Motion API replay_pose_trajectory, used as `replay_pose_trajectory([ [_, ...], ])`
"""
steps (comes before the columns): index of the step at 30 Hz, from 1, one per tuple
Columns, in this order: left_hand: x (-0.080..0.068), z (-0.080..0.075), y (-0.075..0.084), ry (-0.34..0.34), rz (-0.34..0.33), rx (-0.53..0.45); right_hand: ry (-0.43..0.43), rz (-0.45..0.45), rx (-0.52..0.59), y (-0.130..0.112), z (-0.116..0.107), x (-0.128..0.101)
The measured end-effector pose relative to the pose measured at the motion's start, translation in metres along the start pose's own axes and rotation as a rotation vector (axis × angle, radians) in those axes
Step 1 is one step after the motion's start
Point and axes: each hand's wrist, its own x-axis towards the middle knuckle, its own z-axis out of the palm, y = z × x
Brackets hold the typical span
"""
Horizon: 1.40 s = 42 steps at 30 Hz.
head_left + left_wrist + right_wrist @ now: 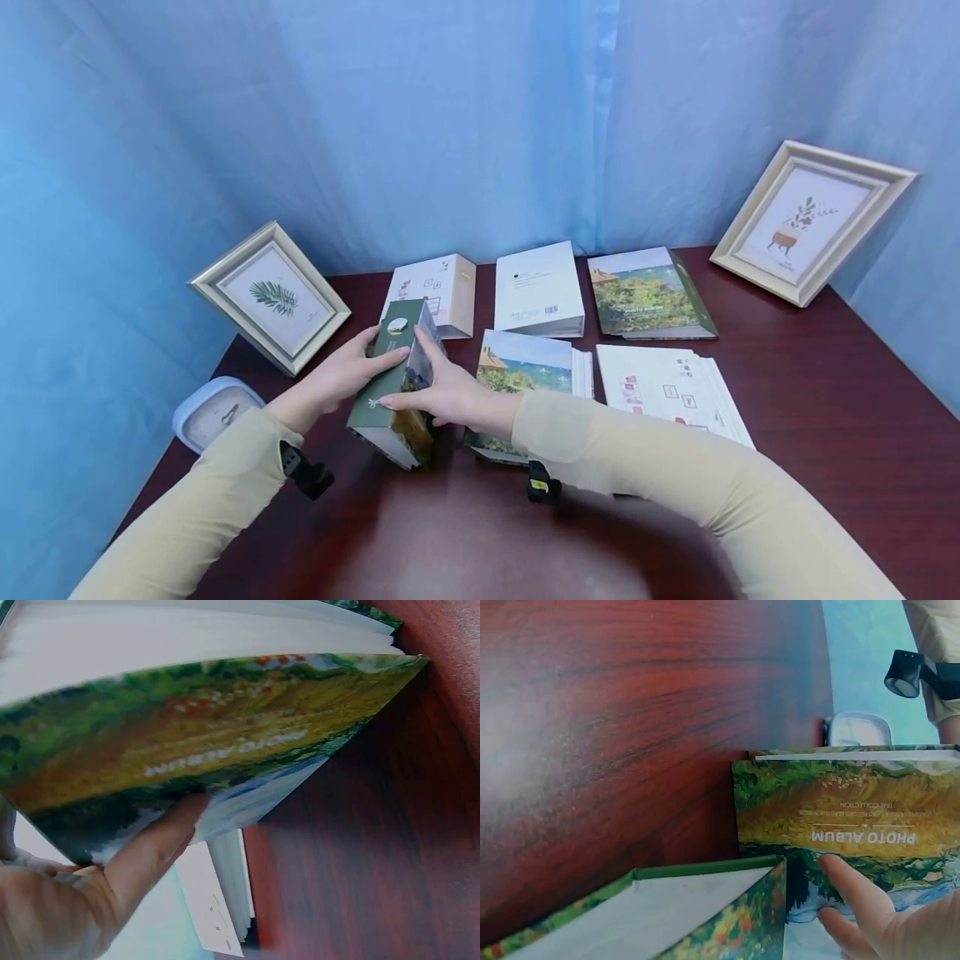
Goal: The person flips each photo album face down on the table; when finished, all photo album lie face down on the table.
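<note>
A photo album (388, 381) with a green spine and painted covers stands tilted on the dark table, spine upward, between both hands. My left hand (337, 375) grips it from the left, with a finger across the spine; in the left wrist view a digit lies along a painted cover (247, 742). From the right, my right hand (450, 392) holds it too, thumb over the spine. Fingertips press the opposite cover (862, 817), lettered PHOTO ALBUM, in the right wrist view. Beside my right hand lies another painted album (517, 358), partly behind the right wrist.
Behind the held album is a white album (420, 279); a plain white one (538, 287) and a painted one (637, 292) continue that row. A white album (652, 383) lies near the right forearm. Picture frames (273, 300) (810, 221) stand at both sides; a blue clock (217, 412) sits left.
</note>
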Motion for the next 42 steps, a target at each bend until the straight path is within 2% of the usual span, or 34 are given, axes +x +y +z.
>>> replay_pose_trajectory([
  [4,-0.001,0.0,-0.009,-0.031,0.024,-0.11,0.021,-0.016,-0.049,0.0,-0.003,-0.001],
  [7,-0.001,0.003,-0.019,-0.054,0.095,-0.205,0.022,-0.02,-0.04,-0.001,-0.005,-0.003],
  [13,-0.001,0.013,-0.041,-0.127,0.239,-0.339,-0.027,-0.012,0.064,-0.004,-0.01,-0.007],
  [18,0.0,0.017,-0.048,-0.182,0.272,-0.346,-0.101,-0.003,0.215,-0.002,-0.017,-0.005],
  [23,0.002,0.016,-0.048,-0.165,0.283,-0.251,-0.133,0.032,0.288,0.001,-0.025,-0.003],
  [26,0.001,0.015,-0.047,-0.154,0.315,-0.182,-0.142,0.054,0.315,0.002,-0.028,-0.003],
  [34,0.0,0.005,-0.044,-0.203,0.425,-0.094,-0.175,0.061,0.388,0.01,-0.027,0.001],
  [37,-0.001,0.0,-0.042,-0.191,0.437,0.006,-0.181,0.044,0.409,0.015,-0.025,0.005],
  [42,-0.002,-0.005,-0.038,-0.137,0.412,0.256,-0.178,0.044,0.421,0.027,-0.02,0.012],
])
